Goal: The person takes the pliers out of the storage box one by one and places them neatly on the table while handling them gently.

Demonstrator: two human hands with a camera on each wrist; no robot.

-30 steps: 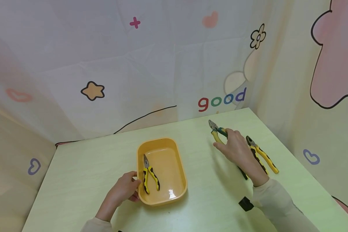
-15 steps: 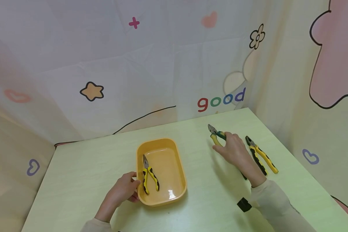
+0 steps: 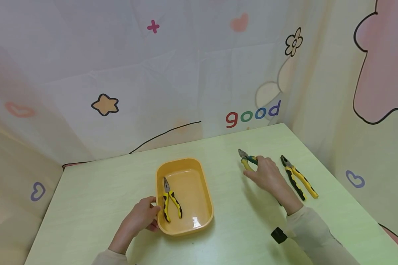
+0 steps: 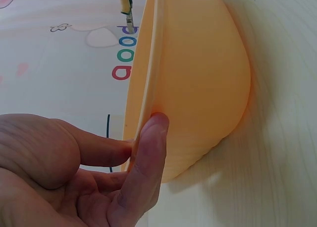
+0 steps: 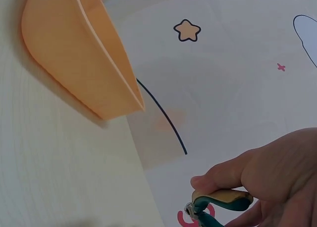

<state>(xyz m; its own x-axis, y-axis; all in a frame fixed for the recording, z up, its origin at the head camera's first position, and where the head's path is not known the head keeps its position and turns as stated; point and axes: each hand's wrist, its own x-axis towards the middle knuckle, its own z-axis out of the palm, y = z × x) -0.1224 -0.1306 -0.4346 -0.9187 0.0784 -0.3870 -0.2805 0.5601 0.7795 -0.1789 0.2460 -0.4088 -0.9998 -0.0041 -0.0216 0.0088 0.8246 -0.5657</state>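
My left hand [image 3: 140, 215] pinches the left rim of an orange-yellow plastic tray [image 3: 208, 191], thumb on one side and fingers on the other, as the left wrist view also shows. Inside, against the tray's left side, lie long-nose pliers [image 3: 167, 195] with yellow and black handles. To the right, my right hand [image 3: 266, 175] holds combination pliers [image 3: 243, 154] by their green and yellow handles, above the table, head pointing away from me. The palm hides most of the handles. In the right wrist view the thumb [image 5: 213, 180] lies along the yellow side of one handle.
Yellow and black combination pliers [image 3: 293, 173] lie right of my right hand. A dark tip [image 3: 280, 204] of something mostly hidden shows under my right wrist. Behind the pale green table [image 3: 103, 187] hangs a printed curtain [image 3: 172, 84]; more curtain closes both sides.
My right hand has moved slightly toward me and down, carrying the green and yellow pliers. The left hand and the tray stay where they were.
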